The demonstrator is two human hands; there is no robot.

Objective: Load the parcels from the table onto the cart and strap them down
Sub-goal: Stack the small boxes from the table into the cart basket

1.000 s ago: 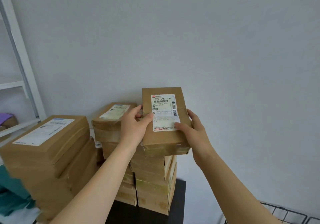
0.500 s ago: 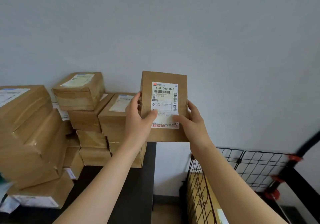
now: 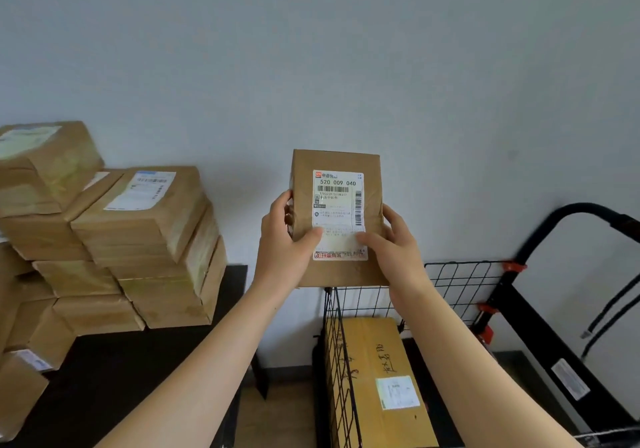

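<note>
I hold a brown paper parcel (image 3: 337, 160) with a white shipping label upright in front of the wall. My left hand (image 3: 284, 243) grips its left edge and my right hand (image 3: 398, 250) grips its right edge, thumbs on the label. The parcel hangs above the near corner of the black wire-sided cart (image 3: 460, 285). A larger yellow-brown box (image 3: 377, 354) with a small label lies inside the cart. Several more brown parcels (image 3: 138, 226) are stacked on the black table (image 3: 121, 371) at the left.
The cart's black handle (image 3: 581, 212) rises at the right, with red clips (image 3: 516, 267) on its frame and black cords (image 3: 613, 312) hanging beside it. A gap of floor (image 3: 277, 413) separates table and cart. A plain wall is behind.
My hands have carried the labelled parcel off the stack and to the right, over the cart. The view has swung right, so the stacks slid left and the cart came into sight.
</note>
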